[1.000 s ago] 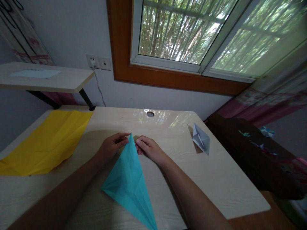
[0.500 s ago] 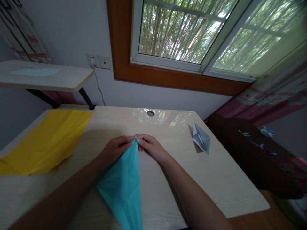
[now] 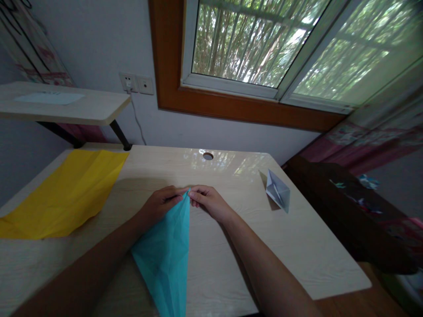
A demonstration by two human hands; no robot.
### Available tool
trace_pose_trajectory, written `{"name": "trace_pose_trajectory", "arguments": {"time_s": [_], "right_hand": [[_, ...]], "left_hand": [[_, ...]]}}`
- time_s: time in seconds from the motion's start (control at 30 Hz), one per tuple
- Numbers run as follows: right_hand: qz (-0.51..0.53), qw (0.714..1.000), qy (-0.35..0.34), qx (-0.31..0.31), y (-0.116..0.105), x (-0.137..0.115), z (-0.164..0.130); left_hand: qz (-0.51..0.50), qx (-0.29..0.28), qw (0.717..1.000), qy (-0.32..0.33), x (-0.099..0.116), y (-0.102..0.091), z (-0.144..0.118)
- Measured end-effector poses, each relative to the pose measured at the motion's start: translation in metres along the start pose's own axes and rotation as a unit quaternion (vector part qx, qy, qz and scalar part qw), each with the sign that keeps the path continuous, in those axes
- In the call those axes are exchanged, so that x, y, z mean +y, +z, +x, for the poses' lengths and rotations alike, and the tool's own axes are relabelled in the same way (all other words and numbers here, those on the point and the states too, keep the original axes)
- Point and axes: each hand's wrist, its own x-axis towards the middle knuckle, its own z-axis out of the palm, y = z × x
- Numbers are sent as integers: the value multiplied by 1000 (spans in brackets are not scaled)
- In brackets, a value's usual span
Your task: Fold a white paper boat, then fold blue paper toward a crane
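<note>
A folded sheet of turquoise paper [image 3: 167,259] hangs between my arms, narrowing to a point at its far end. My left hand [image 3: 162,202] pinches the left side of that tip, thumb on top. On the other side of the tip, my right hand [image 3: 208,200] pinches the paper between thumb and fingers. Both hands are close together above the desk, their fingertips nearly touching. The paper's near end runs out of the bottom of the view.
A yellow sheet [image 3: 72,193] lies at the desk's left. A folded grey-white paper boat [image 3: 277,191] sits at the right on the pale wooden desk [image 3: 280,255]. A raised shelf [image 3: 99,108] with a pale sheet [image 3: 49,97] stands at the back left.
The lower part of the turquoise paper has swung slightly left. Both hands keep their pinch at the tip, almost in the same place.
</note>
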Motion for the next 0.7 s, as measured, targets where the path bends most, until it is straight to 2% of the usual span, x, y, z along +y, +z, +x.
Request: {"name": "trace_pose_trajectory", "arguments": {"time_s": [0.5,0.6,0.7], "right_hand": [[37,999,11,31,2,1,0],[48,998,14,37,1,1,0],[60,996,15,65,1,1,0]], "left_hand": [[-21,-17,1000,13,4,-2,2],[-69,-17,997,-11,3,-1,1],[-133,-18,989,-62,2,0,-1]]}}
